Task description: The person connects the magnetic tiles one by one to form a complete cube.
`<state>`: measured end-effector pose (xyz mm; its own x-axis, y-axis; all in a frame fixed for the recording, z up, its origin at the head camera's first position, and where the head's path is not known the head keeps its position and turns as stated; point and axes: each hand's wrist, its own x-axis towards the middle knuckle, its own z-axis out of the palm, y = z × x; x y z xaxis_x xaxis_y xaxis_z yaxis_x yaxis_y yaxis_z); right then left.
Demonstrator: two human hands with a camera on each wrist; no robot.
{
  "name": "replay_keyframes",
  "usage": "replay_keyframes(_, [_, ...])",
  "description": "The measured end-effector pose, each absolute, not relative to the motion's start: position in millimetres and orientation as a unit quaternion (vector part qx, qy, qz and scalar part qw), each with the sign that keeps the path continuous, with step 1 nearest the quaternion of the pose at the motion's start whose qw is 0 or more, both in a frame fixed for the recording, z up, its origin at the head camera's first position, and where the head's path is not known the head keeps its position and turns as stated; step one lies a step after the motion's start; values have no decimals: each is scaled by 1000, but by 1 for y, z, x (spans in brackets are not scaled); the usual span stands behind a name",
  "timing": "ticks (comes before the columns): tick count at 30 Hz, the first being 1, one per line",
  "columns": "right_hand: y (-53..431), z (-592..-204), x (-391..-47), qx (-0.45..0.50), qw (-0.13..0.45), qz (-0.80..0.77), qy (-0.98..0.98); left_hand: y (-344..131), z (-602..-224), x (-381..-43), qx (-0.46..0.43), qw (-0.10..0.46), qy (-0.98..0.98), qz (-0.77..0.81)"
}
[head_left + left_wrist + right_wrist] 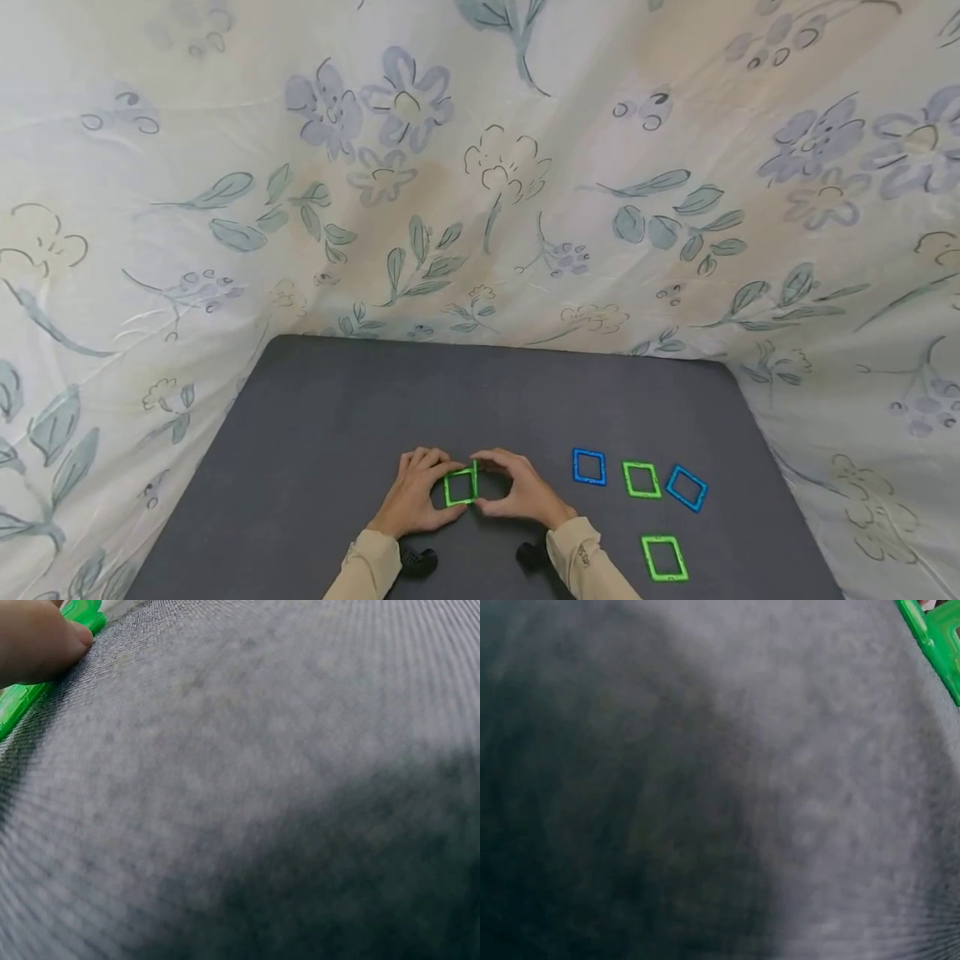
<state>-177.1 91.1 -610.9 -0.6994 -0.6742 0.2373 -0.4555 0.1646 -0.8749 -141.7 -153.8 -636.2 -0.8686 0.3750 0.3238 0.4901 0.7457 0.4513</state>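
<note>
Near the front middle of the dark table, my left hand [408, 497] grips a green square frame [447, 490] between thumb and fingers. My right hand [527, 492] pinches a second green square frame [475, 480], which looks stood on edge against the first one's right side. Both seem to be open plastic building tiles. In the left wrist view, a thumb [45, 641] presses on green plastic [21, 705] at the upper left corner. Only a green edge [934, 645] shows at the top right of the right wrist view; the right fingers are mostly hidden there.
To the right lie a blue square frame [576, 467], a green one [642, 495] and a tilted blue one [682, 498]. Closer to the front is another green frame [669, 578]. Floral cloth [480, 275] hangs around the table [337, 400].
</note>
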Motion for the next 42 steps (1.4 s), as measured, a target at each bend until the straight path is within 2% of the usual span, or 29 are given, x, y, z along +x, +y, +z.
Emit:
replay_keyframes(9, [91, -608, -181, -359, 137, -515, 766, -153, -630, -143, -225, 87, -933, -269])
replay_keyframes(26, [91, -610, -182, -368, 134, -510, 766, -153, -630, -144, -223, 79, -933, -270])
replay_keyframes(36, [93, -608, -183, -367, 147, -502, 769, -151, -634, -146, -216, 107, -924, -299])
replay_keyframes(42, [92, -608, -183, -387, 150, -497, 762, -155, -627, -157, -239, 89, -913, -318])
